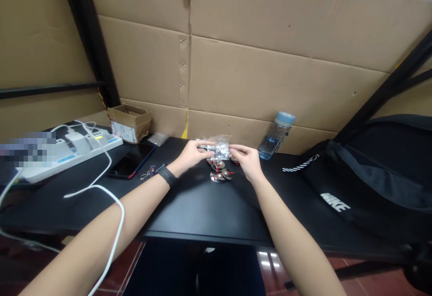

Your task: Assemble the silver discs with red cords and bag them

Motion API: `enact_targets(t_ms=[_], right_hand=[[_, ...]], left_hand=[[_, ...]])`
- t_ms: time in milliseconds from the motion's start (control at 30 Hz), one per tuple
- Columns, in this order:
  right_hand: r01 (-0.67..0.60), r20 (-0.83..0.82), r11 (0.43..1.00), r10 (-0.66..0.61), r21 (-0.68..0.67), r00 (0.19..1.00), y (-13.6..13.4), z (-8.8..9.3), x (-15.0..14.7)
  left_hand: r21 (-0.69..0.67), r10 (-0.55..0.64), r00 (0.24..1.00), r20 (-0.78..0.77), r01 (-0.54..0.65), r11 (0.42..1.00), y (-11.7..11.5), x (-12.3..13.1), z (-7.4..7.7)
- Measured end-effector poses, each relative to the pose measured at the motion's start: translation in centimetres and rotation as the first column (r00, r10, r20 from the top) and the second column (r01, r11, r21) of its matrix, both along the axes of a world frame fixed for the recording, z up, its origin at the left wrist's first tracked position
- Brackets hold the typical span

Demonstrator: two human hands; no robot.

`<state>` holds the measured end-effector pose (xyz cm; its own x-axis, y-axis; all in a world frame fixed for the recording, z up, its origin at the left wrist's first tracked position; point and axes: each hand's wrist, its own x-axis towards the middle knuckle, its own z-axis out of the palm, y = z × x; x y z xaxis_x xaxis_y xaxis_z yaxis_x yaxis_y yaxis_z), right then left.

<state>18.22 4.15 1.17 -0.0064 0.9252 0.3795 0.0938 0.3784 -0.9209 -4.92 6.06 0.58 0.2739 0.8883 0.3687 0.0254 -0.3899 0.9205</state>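
Taking the shiny clear packet (222,150) as the clock's centre, the white power strip (40,170) lies out at nine o'clock, with the open cardboard box (143,119) between nine and ten. The dark tablet (130,161) sits just below nine, a keychain (147,173) near it, and a small plastic bag (158,139) lies in front of the box.

The left hand (191,155) comes in from eight o'clock, thumb and forefinger narrowed on the packet's left side. The packet is up between both hands, near the metal discs with red parts (218,165) grouped at six o'clock (how many is hard to count). The right hand (249,160) reaches in from four, its fingertips drawn narrow on the packet's right edge.

The step in hand looks like two-handed handling of the packet; I judge the next move calls for a light, steady pinch on both sides, clear of the discs below.

Farther right, the bottle (275,136) stands between two and three o'clock, and the black bag (357,197) rests toward four.
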Motion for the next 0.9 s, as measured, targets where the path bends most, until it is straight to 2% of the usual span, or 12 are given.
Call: enact_targets(t_ms=[67,133,267,333,367,433,500,567,633,733,900], right_hand=[[0.029,0.001,1.0,-0.029,0.004,1.0,0.0,0.0,0.2],[0.032,-0.007,0.999,-0.032,0.037,0.999,0.0,0.0,0.1],[-0.062,-0.005,0.993,0.062,0.104,0.998,-0.1,-0.2,-0.4],[-0.092,0.05,0.991,0.088,0.092,0.995,-0.1,-0.3,-0.5],[-0.089,0.08,0.992,0.083,0.086,0.993,0.0,-0.3,-0.5],[-0.058,0.107,0.995,0.049,0.076,0.993,0.2,-0.5,-0.5],[-0.018,0.079,0.998,0.012,0.064,0.997,0.3,-0.8,-0.6],[0.017,0.041,0.999,-0.019,0.049,0.999,0.4,-1.1,-0.8],[0.039,0.017,0.998,-0.039,0.044,0.999,0.4,-1.3,-1.0],[0.024,-0.007,0.999,-0.024,0.033,1.0,0.2,-1.6,-1.5],[0.021,-0.028,1.0,-0.02,0.015,0.999,-0.2,-1.5,-1.9]], left_hand=[[-0.007,0.0,1.0,-0.022,0.0,1.0,0.1,-0.2,0.0],[-0.015,-0.048,0.997,-0.054,0.047,0.999,0.1,-0.3,0.1],[0.01,-0.176,0.973,-0.148,0.18,0.984,-0.1,0.0,0.1],[0.055,-0.159,0.961,-0.227,0.176,0.983,-0.1,0.2,0.1],[0.097,-0.111,0.953,-0.283,0.144,0.985,-0.1,0.1,0.1],[0.256,0.06,0.913,-0.404,0.05,0.965,-0.2,0.0,0.2],[0.477,0.279,0.839,-0.467,-0.027,0.878,-0.5,-0.1,0.4],[0.64,0.416,0.779,-0.47,-0.025,0.768,-1.1,0.0,0.8],[0.707,0.445,0.751,-0.487,0.04,0.706,-1.9,0.4,1.2],[0.743,0.448,0.705,-0.549,0.166,0.649,-3.1,1.3,1.7],[0.795,0.588,0.558,-0.585,0.251,0.552,-3.6,2.6,1.1]])
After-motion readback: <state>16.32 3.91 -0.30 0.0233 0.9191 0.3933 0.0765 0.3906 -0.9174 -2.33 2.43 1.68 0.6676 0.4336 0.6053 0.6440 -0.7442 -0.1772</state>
